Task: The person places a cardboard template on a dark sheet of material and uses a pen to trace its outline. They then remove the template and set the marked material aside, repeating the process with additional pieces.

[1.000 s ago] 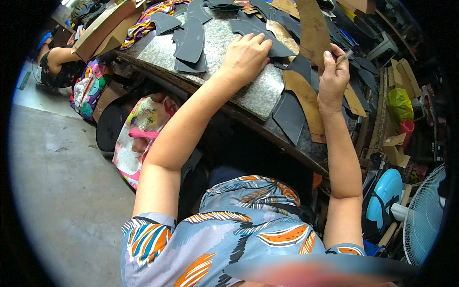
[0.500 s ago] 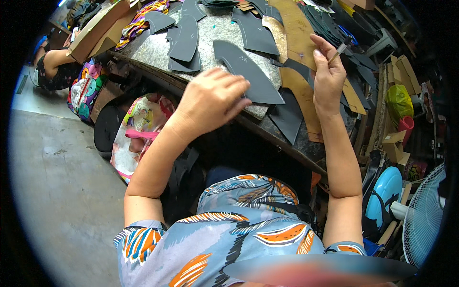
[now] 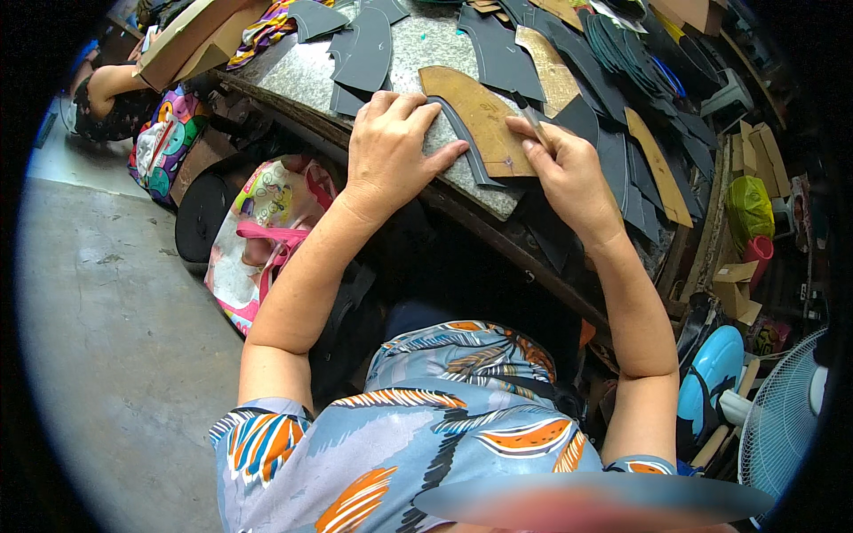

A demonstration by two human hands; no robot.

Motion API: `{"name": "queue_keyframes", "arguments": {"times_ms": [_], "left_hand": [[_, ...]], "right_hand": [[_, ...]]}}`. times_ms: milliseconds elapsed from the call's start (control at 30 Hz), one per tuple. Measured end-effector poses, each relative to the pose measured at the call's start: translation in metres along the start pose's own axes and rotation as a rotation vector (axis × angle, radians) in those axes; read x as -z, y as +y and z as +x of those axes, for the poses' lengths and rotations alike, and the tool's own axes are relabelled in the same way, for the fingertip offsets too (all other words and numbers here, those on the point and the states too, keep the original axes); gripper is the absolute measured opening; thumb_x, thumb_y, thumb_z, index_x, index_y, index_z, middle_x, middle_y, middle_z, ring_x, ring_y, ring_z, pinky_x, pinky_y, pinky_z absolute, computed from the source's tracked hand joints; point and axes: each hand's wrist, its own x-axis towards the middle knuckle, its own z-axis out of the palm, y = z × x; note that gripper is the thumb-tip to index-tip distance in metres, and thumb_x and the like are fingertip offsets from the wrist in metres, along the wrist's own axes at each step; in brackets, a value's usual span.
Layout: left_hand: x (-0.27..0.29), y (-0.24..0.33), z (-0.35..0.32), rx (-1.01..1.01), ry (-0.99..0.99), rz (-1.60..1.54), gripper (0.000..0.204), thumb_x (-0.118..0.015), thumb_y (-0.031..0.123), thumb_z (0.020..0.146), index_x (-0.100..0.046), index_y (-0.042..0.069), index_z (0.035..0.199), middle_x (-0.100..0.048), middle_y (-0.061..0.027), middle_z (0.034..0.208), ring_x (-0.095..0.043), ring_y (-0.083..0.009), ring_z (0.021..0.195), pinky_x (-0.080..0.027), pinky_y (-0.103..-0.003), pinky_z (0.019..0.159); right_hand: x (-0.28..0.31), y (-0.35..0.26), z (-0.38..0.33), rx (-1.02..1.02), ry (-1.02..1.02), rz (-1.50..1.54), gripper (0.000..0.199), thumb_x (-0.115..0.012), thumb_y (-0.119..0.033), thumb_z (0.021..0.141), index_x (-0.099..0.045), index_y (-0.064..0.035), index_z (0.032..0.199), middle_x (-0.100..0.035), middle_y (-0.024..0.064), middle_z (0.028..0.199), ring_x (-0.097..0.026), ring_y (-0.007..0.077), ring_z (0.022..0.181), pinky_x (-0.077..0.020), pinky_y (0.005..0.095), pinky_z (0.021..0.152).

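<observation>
Brown template (image 3: 471,115) over dark piece (image 3: 477,162), contents of cardboard box (image 3: 182,44) unclear.

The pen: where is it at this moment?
In the head view, upper right of centre, the pen is in the right hand, beside the brown template between both hands.

The left hand (image 3: 395,147), thumb spread, touches a dark piece (image 3: 478,166) along its curved edge. Just right of those fingers, a brown template (image 3: 471,111) covers the piece. The right hand (image 3: 562,160) grips a pen (image 3: 530,118), its fingertips at the template's right side. Beyond both hands' fingers lies a dark panel (image 3: 502,58).
</observation>
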Motion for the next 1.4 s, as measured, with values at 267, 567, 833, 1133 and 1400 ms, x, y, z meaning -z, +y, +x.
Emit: {"name": "queue_keyframes", "arguments": {"times_ms": [267,567,833,1133,1400], "left_hand": [[-0.001,-0.001,-0.002,0.001,-0.011,0.012,0.052,-0.077,0.044,0.077,-0.070,0.006,0.111,-0.068,-0.0084,0.107,-0.058,-0.0279,0.106,-0.046,-0.041,0.093],[-0.001,0.000,-0.002,-0.023,-0.041,0.071,0.051,-0.072,0.046,0.081,-0.071,0.010,0.117,-0.066,-0.0088,0.105,-0.057,-0.0282,0.106,-0.044,-0.043,0.095],[-0.002,0.001,-0.003,0.008,-0.077,0.072,0.051,-0.069,0.049,0.085,-0.070,0.012,0.120,-0.062,-0.0109,0.109,-0.054,-0.0286,0.107,-0.041,-0.044,0.096],[-0.003,0.000,-0.005,0.007,-0.099,0.082,0.052,-0.066,0.051,0.087,-0.069,0.012,0.122,-0.061,-0.0119,0.110,-0.053,-0.0282,0.107,-0.040,-0.045,0.097],[-0.004,-0.001,-0.005,-0.012,-0.071,0.082,0.053,-0.069,0.048,0.085,-0.068,0.010,0.121,-0.062,-0.0112,0.109,-0.053,-0.0290,0.106,-0.041,-0.044,0.097]], "right_hand": [[0.001,0.005,-0.003,0.017,0.007,0.085,0.030,-0.054,-0.006,0.097,-0.065,0.0048,0.122,-0.070,0.0146,0.114,-0.065,0.0156,0.104,-0.0493,0.0279,0.092],[-0.005,0.005,-0.003,0.119,0.085,-0.018,0.028,-0.058,-0.010,0.093,-0.069,-0.0002,0.116,-0.064,0.0170,0.071,-0.062,0.0209,0.063,-0.0473,0.0342,0.061],[0.000,0.001,-0.005,0.039,0.003,-0.113,0.023,-0.057,-0.010,0.096,-0.058,0.0065,0.079,-0.071,0.0112,0.092,-0.052,0.0081,0.069,-0.0448,0.0280,0.062],[-0.006,0.015,-0.001,0.123,0.069,-0.046,0.030,-0.057,-0.013,0.091,-0.068,0.0005,0.116,-0.065,0.0219,0.076,-0.066,0.0273,0.066,-0.0493,0.0372,0.063],[0.000,0.005,-0.003,0.080,0.015,-0.096,0.031,-0.057,-0.012,0.091,-0.068,0.0006,0.117,-0.066,0.0200,0.074,-0.065,0.0238,0.064,-0.0489,0.0357,0.062]]}}
